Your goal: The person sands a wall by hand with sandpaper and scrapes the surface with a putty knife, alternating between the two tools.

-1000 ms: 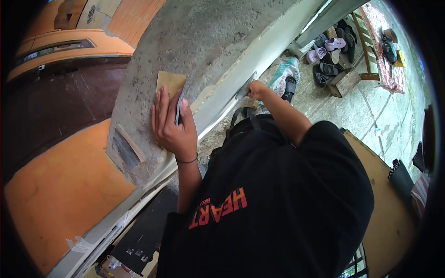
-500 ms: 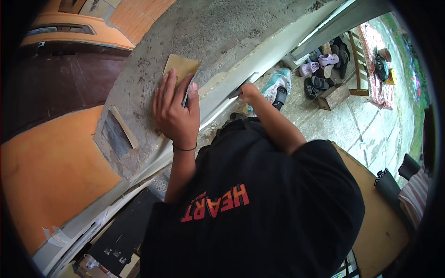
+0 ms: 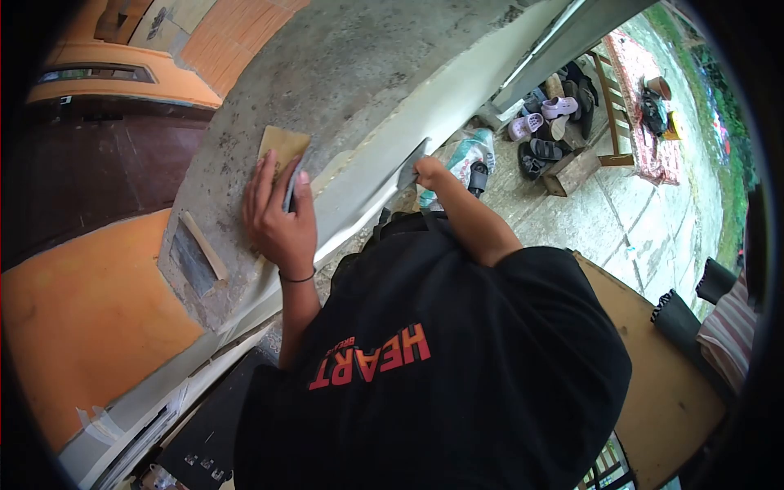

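My left hand (image 3: 282, 220) is closed around a stiff tan sheet (image 3: 282, 142) with a grey side, fingers over one face and thumb on the other. It is over the rough grey concrete ledge (image 3: 359, 69). My right hand (image 3: 429, 173) grips a putty knife (image 3: 412, 163), its handle hidden in the fist. The grey blade lies along the white vertical face (image 3: 367, 175) below the ledge's edge; whether it touches cannot be made out. Close by that hand, on the floor, is a white and green plastic bag (image 3: 472, 151).
Several shoes, including lilac clogs (image 3: 559, 107), and a wooden block (image 3: 574, 171) lie near a wooden bench (image 3: 616, 114). A thin wood strip (image 3: 204, 245) rests on the ledge's left part. At lower right is a tan board (image 3: 665, 392); at lower left, a black panel (image 3: 200, 437).
The whole view has shifted slightly. My left hand with the tan sheet has moved a little left and down in the picture. The putty knife's blade has turned and shows more of its face.
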### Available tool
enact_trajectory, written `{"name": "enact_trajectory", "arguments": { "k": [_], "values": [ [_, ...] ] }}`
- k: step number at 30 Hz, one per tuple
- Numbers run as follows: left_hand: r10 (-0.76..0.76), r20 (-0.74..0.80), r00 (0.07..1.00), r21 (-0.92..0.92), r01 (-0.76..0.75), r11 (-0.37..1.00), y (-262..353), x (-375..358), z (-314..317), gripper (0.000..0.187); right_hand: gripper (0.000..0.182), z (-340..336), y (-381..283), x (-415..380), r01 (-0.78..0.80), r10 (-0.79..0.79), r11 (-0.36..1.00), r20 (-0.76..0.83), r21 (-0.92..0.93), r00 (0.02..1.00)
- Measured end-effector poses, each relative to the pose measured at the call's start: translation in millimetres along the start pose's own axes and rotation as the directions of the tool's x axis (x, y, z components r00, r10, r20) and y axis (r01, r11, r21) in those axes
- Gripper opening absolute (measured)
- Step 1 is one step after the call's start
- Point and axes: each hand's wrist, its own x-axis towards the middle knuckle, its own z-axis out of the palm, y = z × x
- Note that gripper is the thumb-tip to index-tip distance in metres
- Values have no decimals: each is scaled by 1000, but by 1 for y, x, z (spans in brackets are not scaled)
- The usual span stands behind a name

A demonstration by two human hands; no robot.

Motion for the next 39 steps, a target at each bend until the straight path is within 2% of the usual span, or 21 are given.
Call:
{"name": "enact_trajectory", "arguments": {
  "k": [2, 4, 8, 10, 11, 13, 16, 17, 19, 22, 25, 26, 27, 31, 33, 34, 35, 36, 37, 38, 39],
  "values": [
    [-33, 13, 999, -46, 33, 998, 3, 2, 0, 21, 29, 15, -64, -72, -13, 13, 1000, -115, -1, 993],
    [-40, 9, 999, -61, 41, 997, 2, 1, 0, 22, 35, 51, -102, -128, 35, -42, 997, 118, 64, 992],
    [-156, 12, 988, -113, 156, 981, 18, 5, 6, 23, 33, 93, -135, -214, 115, -130, 990, 212, 83, 969],
    [-208, -13, 978, -126, 204, 971, 28, 15, 12, 24, 30, 94, -149, -212, 166, -165, 986, 26, -36, 986],
    [-178, 19, 984, -132, 179, 975, 31, 19, 15, 24, 30, 80, -144, -182, 169, -167, 985, 34, -36, 985],
    [-146, 56, 988, -138, 153, 979, 40, 28, 22, 24, 31, 26, -116, -82, -19, 18, 997, -26, -74, 1000],
    [-55, 105, 993, -147, 71, 987, 59, 40, 32, 24, 31, -34, -100, -25, 0, 4, 998, -63, 65, 998],
    [-46, 116, 992, -145, 63, 987, 64, 45, 36, 24, 31, -21, -118, -44, 2, 3, 997, -60, 75, 998],
    [-26, 136, 990, -149, 47, 988, 71, 56, 43, 24, 30, 11, -160, -106, -39, 15, 989, 162, 146, 987],
    [-27, 89, 996, -54, 32, 998, 82, 65, 55, 23, 29, 59, -197, -188, 61, -68, 996, 116, 65, 991],
    [-84, 43, 996, -18, 85, 996, 89, 75, 61, 22, 31, 46, -189, -166, 105, -105, 993, 1, -57, 994],
    [-85, 27, 996, -14, 86, 996, 89, 75, 62, 21, 35, 31, -174, -125, 46, -59, 994, -143, -97, 988],
    [-91, 18, 996, -8, 92, 996, 90, 73, 62, 21, 34, 3, -135, -47, 58, -56, 998, -62, 30, 997],
    [-125, 19, 992, -13, 126, 992, 93, 73, 64, 21, 27, -54, -146, 5, -102, 127, 972, -108, 211, 986],
    [-106, 6, 994, 2, 106, 994, 91, 74, 64, 21, 28, -39, -164, -19, -58, 91, 980, -170, 189, 981],
    [-108, 1, 994, 5, 108, 994, 92, 77, 64, 21, 28, -48, -145, 4, 268, -248, 931, 110, -249, 962],
    [-113, -3, 994, 16, 113, 993, 94, 78, 64, 22, 27, -39, -153, -8, 617, -392, 599, 485, -511, 782],
    [-120, 4, 993, 31, 120, 992, 95, 76, 63, 23, 27, -56, -157, -35, 611, -380, 604, 489, -512, 785],
    [-125, 11, 992, 37, 125, 991, 95, 75, 62, 23, 27, -34, -184, -87, 330, -265, 895, 238, -300, 934],
    [-119, 5, 993, 42, 119, 992, 95, 76, 63, 23, 26, 7, -220, -134, 41, -42, 999, 35, 27, 999],
    [-115, -2, 993, 46, 114, 992, 95, 77, 64, 23, 26, -6, -210, -109, 41, -42, 999, 39, 24, 998]
  ]
}}
